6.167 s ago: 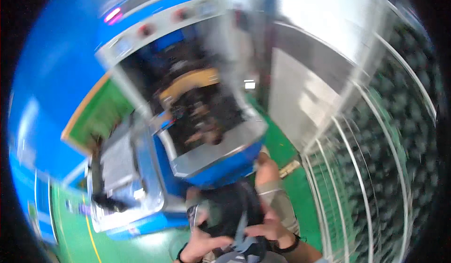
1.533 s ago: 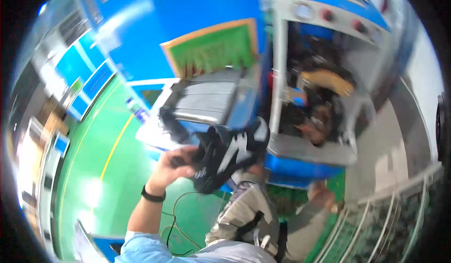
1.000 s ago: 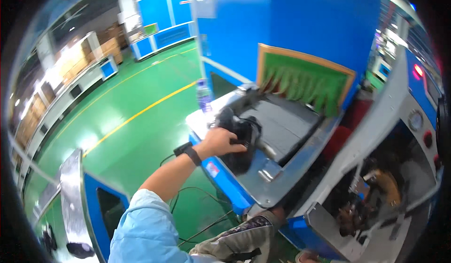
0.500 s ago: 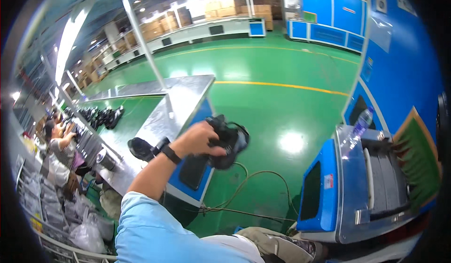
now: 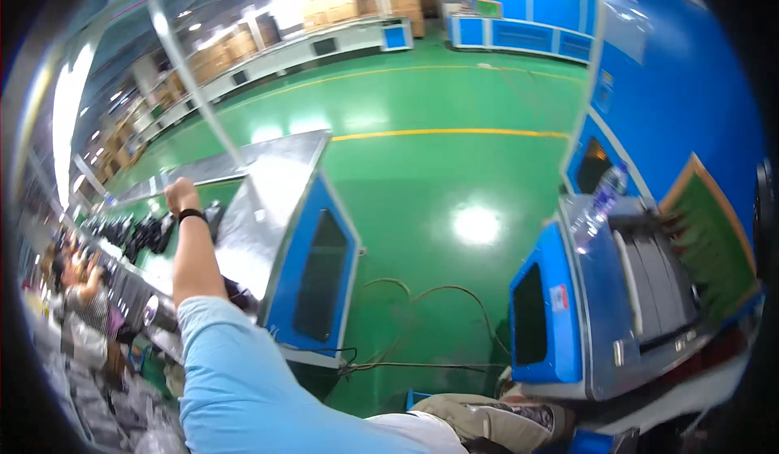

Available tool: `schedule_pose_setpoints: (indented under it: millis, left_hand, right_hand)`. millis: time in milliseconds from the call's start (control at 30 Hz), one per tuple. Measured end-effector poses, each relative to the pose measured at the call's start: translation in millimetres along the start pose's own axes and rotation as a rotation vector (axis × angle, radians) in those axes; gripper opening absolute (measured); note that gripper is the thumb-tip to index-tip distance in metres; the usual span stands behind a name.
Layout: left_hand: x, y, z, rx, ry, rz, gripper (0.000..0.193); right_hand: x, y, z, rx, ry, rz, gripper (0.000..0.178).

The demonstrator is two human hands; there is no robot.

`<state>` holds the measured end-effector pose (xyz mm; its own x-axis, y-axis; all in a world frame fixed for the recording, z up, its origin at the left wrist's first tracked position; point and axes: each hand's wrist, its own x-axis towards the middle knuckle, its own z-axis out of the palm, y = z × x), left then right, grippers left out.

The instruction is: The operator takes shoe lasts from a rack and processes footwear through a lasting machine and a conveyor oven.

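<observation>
My left arm, in a light blue sleeve with a dark band at the wrist, reaches out over the left side of the metal-topped table (image 5: 272,170). At its end my left hand (image 5: 182,195) is closed, its fingers curled. Whatever it holds, if anything, is hidden behind the hand. Beside the wrist shows a dark shape (image 5: 214,217), too blurred to name. A dark item (image 5: 240,295), partly covered by my forearm, lies at the table's near edge. Beyond the hand is a blurred pile of black items (image 5: 148,235). My right hand is out of the picture.
On the right stands a blue and grey machine (image 5: 548,308) with a clear plastic bottle (image 5: 604,194) on top and a green board (image 5: 714,243) beside it. Cables (image 5: 438,365) cross the green floor. A person (image 5: 85,288) works at the far left.
My left hand has swung left across the table, away from the open floor. The black shoe it gripped before is no longer clearly seen. The whole view has shifted right.
</observation>
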<state>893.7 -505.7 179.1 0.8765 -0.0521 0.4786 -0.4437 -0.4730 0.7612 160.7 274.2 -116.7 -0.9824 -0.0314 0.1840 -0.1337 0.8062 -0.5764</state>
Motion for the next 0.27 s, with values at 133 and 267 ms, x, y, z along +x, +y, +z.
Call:
schedule_pose_setpoints:
  millis: [133, 267]
  left_hand:
    - [-52, 53, 98, -0.179, -0.447, 0.517, 0.037]
    - [-344, 154, 108, -0.652, -0.894, 0.778, 0.039]
  right_hand:
    - [-2, -44, -21, -0.001, -0.094, -0.129, 0.028]
    - [-16, -48, -33, -0.078, 0.116, 0.12, 0.041]
